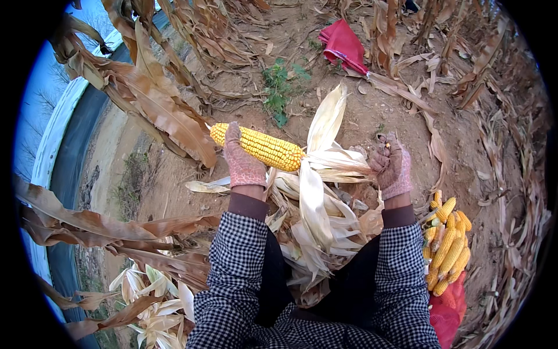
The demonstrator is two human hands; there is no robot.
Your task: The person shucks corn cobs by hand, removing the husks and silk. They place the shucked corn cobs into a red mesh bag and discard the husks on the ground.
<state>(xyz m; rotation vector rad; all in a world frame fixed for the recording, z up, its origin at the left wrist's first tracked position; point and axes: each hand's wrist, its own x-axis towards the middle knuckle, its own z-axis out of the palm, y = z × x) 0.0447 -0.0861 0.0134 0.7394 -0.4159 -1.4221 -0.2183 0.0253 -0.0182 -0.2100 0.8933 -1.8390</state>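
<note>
My gloved left hand [244, 157] grips a yellow ear of corn [268, 146] around its body. Pale husks [320, 192] are peeled back and still joined to the ear's base, at its right end. Tips of the husks reach towards my gloved right hand [390, 163], whose fingers are curled; a small object like a kernel or a metal tip shows at them. Whether it holds the husk ends or a tool is hard to tell. Husked ears [449, 244] lie in a pile to the right, beside and partly over a red mesh sack [449, 305].
Dry corn stalks [152, 100] stand at the left and top. A folded red sack [344, 46] lies on the soil ahead, beyond a green weed [279, 89]. Loose husks [301, 248] cover the ground between my legs; more husks [157, 305] lie at lower left.
</note>
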